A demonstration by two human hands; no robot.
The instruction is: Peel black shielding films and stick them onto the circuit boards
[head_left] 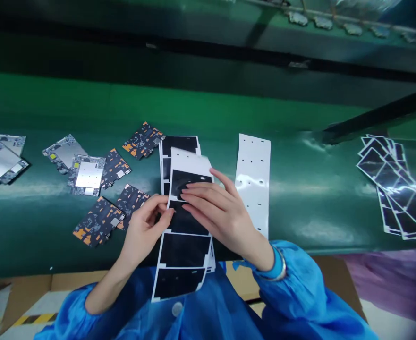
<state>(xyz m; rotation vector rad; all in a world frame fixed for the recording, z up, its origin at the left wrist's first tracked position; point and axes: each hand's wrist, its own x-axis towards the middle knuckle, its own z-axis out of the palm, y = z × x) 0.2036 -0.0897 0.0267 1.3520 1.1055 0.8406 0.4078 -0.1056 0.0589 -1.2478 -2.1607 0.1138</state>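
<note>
A white strip with a row of black rectangular stickers [185, 250] hangs in front of me, its lower end past the table's front edge. My left hand [147, 222] pinches the strip's left edge between thumb and fingers. Across the strip's right side lies my right hand [222, 208], fingers stretched out over the black stickers and the little finger apart. Its thumb is hidden. Beneath the held strip are more sticker strips [181, 141], partly covered. To the right is a white strip with small holes [252, 163].
Dark circuit boards with orange patches [97, 222] lie to the left, near boards with silver plates [89, 174]. More silver-plated boards [2, 160] lie at far left. Fanned black-panelled strips [394, 184] lie at far right. A dark bar [381, 115] crosses the back right.
</note>
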